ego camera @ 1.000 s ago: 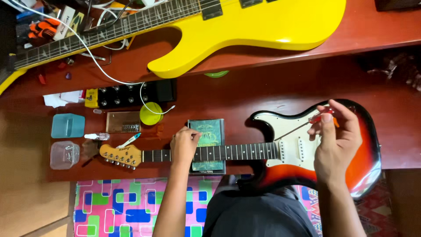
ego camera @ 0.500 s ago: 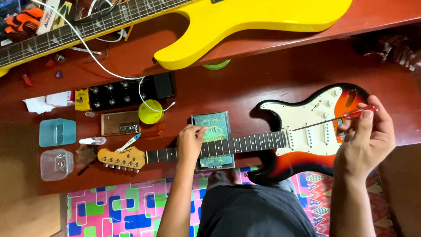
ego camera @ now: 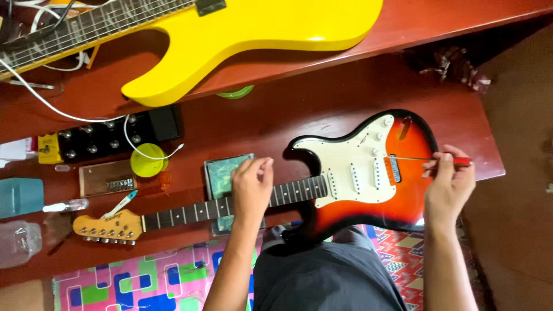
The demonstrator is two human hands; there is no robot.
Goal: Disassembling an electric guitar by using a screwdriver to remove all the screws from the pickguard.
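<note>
Head view: screwdriver (ego camera: 426, 159) lies level, tip leftward.

Yellow-orange label block (ego camera: 48, 148) w/ dark print, at left end of black pedal unit (ego camera: 112, 137). Green-teal square package (ego camera: 223, 173), marbled pattern, lies flat under guitar neck (ego camera: 230, 205), just left of left hand (ego camera: 252, 185). Teal plastic box (ego camera: 21, 196) at far left edge; clear plastic container (ego camera: 18, 243) just below it. No screens or signs.
</note>
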